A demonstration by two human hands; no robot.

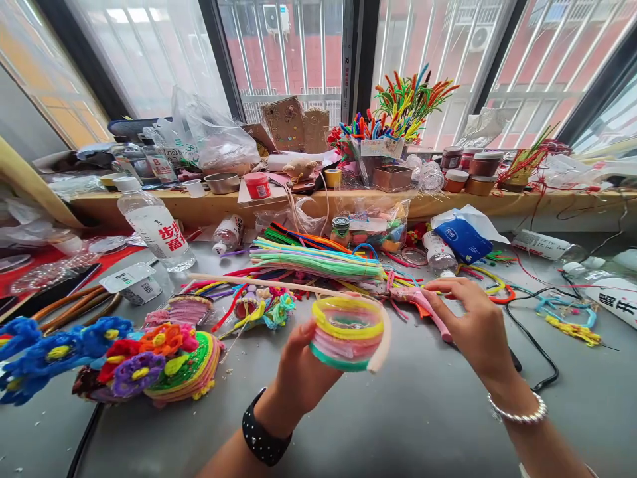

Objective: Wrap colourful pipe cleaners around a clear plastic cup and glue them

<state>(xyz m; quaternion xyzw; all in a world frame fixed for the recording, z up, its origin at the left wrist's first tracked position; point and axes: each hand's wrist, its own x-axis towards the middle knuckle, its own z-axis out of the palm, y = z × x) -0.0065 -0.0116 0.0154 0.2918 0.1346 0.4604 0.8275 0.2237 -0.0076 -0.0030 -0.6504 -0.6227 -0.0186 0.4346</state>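
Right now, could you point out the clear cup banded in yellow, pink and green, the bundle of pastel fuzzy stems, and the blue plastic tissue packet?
Clear banded cup point(344, 344): head view, pink side wall.
Pastel fuzzy stem bundle point(316, 257): head view, its middle.
Blue tissue packet point(462, 240): head view, front face.

The cup has bands of yellow, pink and green. The wristband is black with white dots. The tool is pink and orange. The counter is grey.
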